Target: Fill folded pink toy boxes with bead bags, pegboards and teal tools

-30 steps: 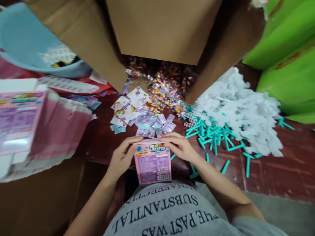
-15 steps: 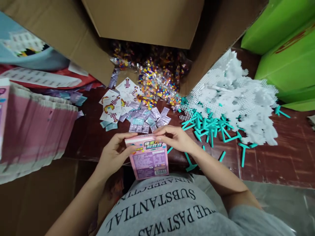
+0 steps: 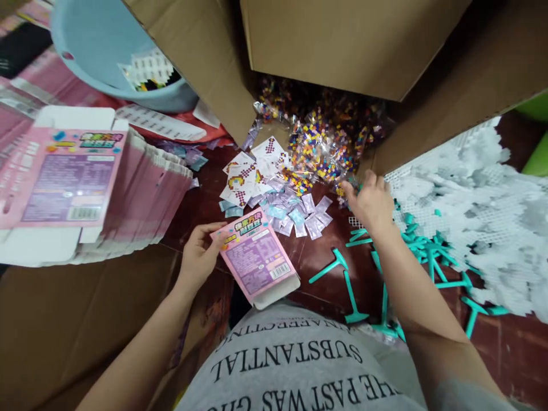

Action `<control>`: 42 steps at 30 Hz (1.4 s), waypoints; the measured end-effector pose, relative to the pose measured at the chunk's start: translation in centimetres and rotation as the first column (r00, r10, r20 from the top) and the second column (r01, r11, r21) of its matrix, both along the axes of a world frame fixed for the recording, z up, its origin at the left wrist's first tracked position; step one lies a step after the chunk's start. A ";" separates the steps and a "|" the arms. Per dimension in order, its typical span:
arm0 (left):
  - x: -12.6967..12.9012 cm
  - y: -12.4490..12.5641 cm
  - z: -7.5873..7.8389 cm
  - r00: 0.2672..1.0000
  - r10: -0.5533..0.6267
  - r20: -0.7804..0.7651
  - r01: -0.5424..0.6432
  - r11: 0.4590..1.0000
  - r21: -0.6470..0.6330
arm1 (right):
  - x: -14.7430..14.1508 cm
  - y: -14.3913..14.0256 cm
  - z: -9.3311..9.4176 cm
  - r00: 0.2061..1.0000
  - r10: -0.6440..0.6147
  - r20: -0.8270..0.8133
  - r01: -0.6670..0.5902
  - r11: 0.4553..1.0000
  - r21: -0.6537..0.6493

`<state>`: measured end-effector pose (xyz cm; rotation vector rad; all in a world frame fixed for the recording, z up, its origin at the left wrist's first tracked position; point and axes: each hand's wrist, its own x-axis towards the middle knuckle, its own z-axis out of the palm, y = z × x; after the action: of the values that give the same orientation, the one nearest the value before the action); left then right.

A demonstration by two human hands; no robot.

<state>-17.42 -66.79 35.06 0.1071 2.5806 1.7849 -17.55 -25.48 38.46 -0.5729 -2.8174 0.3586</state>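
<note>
Since the earlier head view, the right hand (image 3: pixel 371 202) has left the small pink box (image 3: pixel 259 260) and gone out to the far right, while the box has tipped aslant and shows a white flap at its near end.

In the head view now, the left hand (image 3: pixel 199 254) holds the box alone, pinching its far left corner between thumb and fingers, just above the near edge of the worktop (image 3: pixel 205 191). The right hand has its thumb spread from bent fingers, near the bead bags (image 3: pixel 321 142) and the edge of the cardboard carton (image 3: pixel 205 57); whether it grips anything I cannot tell.

The step in hand looks like reaching for loose pieces while the box is kept ready. The next move seems to call for a steady left pinch and a light right one, since thin card would dent easily.

The box is smooth printed card. The bags are clear, crinkled film full of tiny bright beads. Near them lie flat paper cards (image 3: pixel 269 151) and shiny lilac and blue sachets (image 3: pixel 314 220). To the right, smooth T-shaped teal hammers (image 3: pixel 357 317) scatter beside a heap of white, holed mesh sheets (image 3: pixel 505 245).
</note>
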 end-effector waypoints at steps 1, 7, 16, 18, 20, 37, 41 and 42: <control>-0.4 -0.3 -0.4 0.999 0.006 -0.051 -0.009 0.998 -0.063 | -1.1 0.5 -0.1 0.995 -0.064 0.079 0.060 0.997 0.054; -2.1 4.9 1.8 0.924 -0.109 -0.367 0.072 0.991 -0.112 | -1.7 0.8 0.6 0.988 0.116 -0.106 -0.130 0.983 -0.131; -3.2 17.5 4.3 0.923 -0.383 0.029 0.343 0.858 0.381 | 5.5 -4.3 3.5 0.809 0.485 -0.333 -0.582 0.575 -0.575; -3.4 17.3 4.3 0.952 -0.296 0.075 0.244 0.886 0.395 | 6.1 -4.8 3.5 0.795 0.491 -0.358 -0.606 0.606 -0.515; -3.4 16.4 4.2 0.956 -0.277 0.096 0.219 0.891 0.397 | 6.1 -5.0 3.3 0.799 0.481 -0.362 -0.601 0.604 -0.523; -0.7 12.3 4.6 0.700 -0.656 0.281 0.592 0.754 0.284 | 5.0 -7.2 2.2 0.858 0.315 -0.406 -0.503 0.349 -0.791; 1.4 13.4 3.8 0.848 -0.465 0.254 0.406 0.878 0.252 | 5.0 -8.4 0.8 0.944 0.078 -0.319 -0.329 0.259 -0.908; 1.8 13.6 3.4 0.872 -0.429 0.234 0.364 0.890 0.276 | 5.0 -8.6 0.7 0.956 0.099 -0.277 -0.293 0.250 -0.923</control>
<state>-15.63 -53.15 38.46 0.3280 1.9736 1.7657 -12.55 -34.12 39.16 -0.2971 -2.1442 2.1627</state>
